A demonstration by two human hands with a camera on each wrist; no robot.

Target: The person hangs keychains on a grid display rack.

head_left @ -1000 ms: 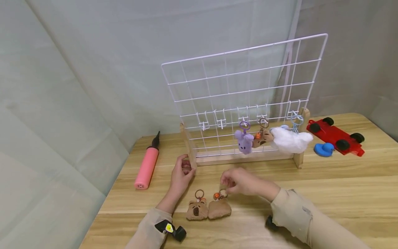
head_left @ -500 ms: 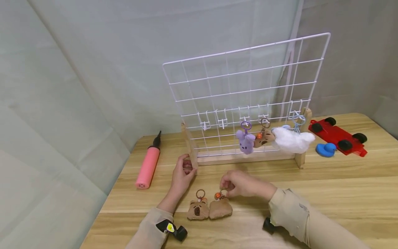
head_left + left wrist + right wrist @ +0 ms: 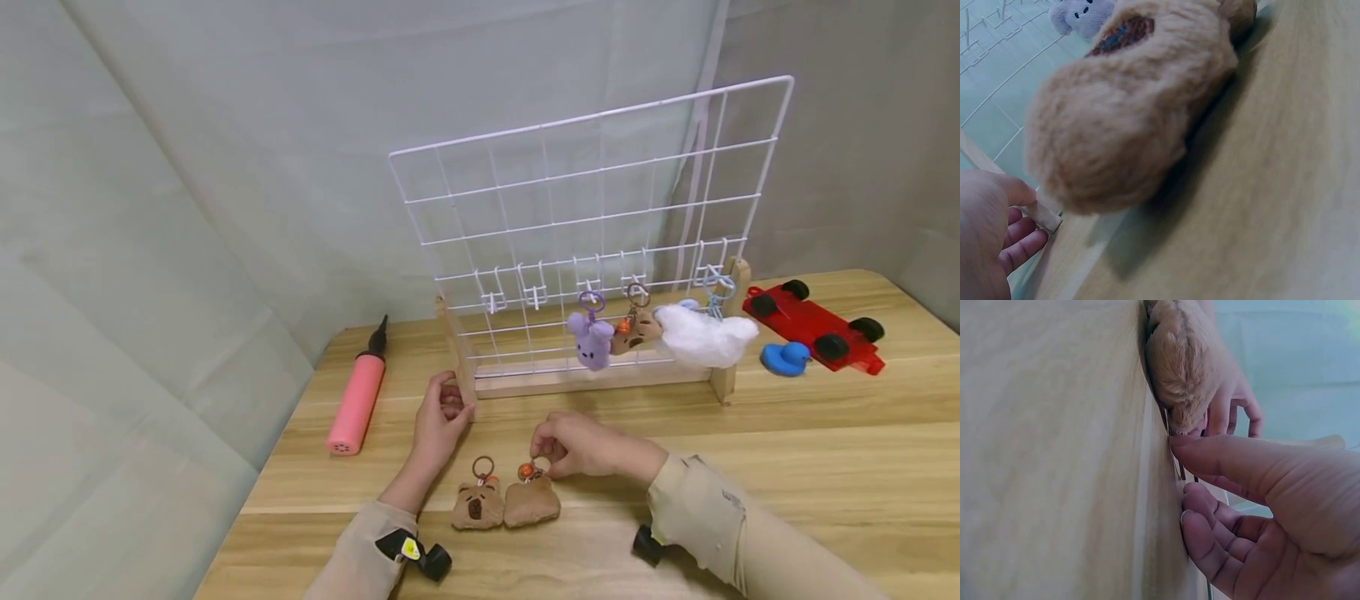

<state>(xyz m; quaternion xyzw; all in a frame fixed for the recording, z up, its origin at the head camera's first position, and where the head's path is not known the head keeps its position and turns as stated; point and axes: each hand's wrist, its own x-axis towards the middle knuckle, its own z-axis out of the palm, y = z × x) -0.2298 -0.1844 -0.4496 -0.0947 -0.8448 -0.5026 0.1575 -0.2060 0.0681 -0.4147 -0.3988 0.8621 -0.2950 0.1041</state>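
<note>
Two brown plush keychains lie side by side on the table in the head view. The left plush keychain (image 3: pixel 477 505) shows a face; the right plush keychain (image 3: pixel 532 502) lies face down, with an orange ball (image 3: pixel 527 472) by its ring. My right hand (image 3: pixel 583 444) pinches that ring between thumb and fingers; the fingertips (image 3: pixel 1192 506) are against the tabletop in the right wrist view. My left hand (image 3: pixel 440 419) grips the wooden foot (image 3: pixel 464 375) at the left end of the white wire rack (image 3: pixel 577 175). In the left wrist view, brown plush (image 3: pixel 1116 131) fills the middle, close to the camera.
From the rack's hooks hang a purple plush (image 3: pixel 591 340), a brown plush (image 3: pixel 634 332) and a white plush (image 3: pixel 705 336). Two hooks on the left hold nothing. A pink pump (image 3: pixel 356 406) lies at left; a blue duck (image 3: pixel 785 359) and red toy car (image 3: pixel 813 327) are at right.
My right hand has edged slightly down toward me, its fingers now closer on the ring of the right plush keychain. My left hand has stayed on the rack's foot.
</note>
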